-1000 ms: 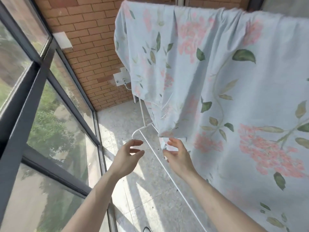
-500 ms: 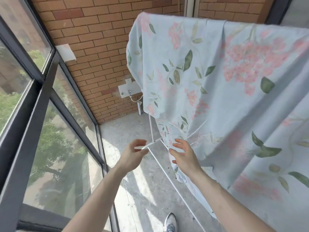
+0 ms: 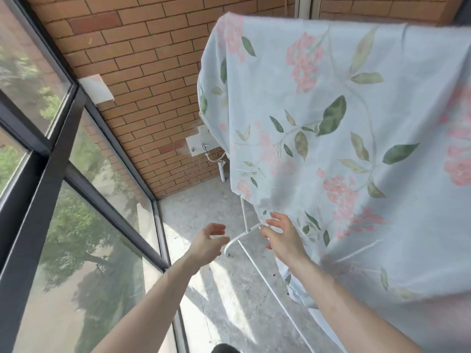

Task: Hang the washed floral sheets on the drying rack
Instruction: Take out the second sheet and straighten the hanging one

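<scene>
The floral sheet [image 3: 344, 138] hangs over the white drying rack [image 3: 244, 217]. Both hands are spread and hold nothing: the right hand [image 3: 281, 238] is just below the sheet's edge, the left hand [image 3: 207, 242] beside it.

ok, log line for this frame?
floral sheet: draped over drying rack | left hand: open | right hand: open by sheet's lower edge

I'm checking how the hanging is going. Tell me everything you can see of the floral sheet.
The floral sheet is thin pale blue fabric printed with pink flower clusters and green leaves. It is draped over the top of the white drying rack and hangs down in loose folds, hiding most of the frame. Its lower edge is bunched near the floor. The right hand reaches out, fingers spread, at its lower left corner; contact is unclear. The left hand is clear of it.
</scene>
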Available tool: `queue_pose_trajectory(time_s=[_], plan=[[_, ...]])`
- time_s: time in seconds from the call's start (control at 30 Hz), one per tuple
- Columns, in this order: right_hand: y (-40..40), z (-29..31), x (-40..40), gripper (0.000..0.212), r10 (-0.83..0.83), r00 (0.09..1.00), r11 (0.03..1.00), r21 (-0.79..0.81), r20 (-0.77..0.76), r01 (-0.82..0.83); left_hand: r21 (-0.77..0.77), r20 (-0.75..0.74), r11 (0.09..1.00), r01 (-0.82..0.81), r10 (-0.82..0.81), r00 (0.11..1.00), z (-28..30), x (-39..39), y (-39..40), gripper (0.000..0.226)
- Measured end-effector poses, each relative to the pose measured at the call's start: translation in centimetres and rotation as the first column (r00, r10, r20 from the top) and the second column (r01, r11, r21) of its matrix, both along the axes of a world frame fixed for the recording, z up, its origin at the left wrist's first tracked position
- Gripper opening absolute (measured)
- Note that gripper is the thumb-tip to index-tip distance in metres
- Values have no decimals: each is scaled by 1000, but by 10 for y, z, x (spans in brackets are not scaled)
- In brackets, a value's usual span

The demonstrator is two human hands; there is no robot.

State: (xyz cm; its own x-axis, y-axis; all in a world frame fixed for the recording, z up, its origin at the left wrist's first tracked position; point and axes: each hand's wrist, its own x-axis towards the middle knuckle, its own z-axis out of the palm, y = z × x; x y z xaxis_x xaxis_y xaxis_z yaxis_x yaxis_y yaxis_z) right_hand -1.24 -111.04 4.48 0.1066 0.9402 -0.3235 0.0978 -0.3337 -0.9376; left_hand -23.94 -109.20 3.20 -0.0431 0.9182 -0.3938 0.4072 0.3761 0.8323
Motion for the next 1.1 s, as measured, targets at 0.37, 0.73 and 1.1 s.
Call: queue_pose_trajectory(time_s=[0.37,0.73,1.1], plan=[[53,-26,-9,41,-158,987,983,-92,30,160,-242,56,970,16,-3,998,-53,14,187,76],[110,-58,-34,47,-473,872,852,-315,-124,417,-250,-30,945,208,-223,974,-87,4,326,96],[116,-73,-63,45,-569,813,774,-415,-123,478,-450,352,881,147,24,936,-123,12,305,57]])
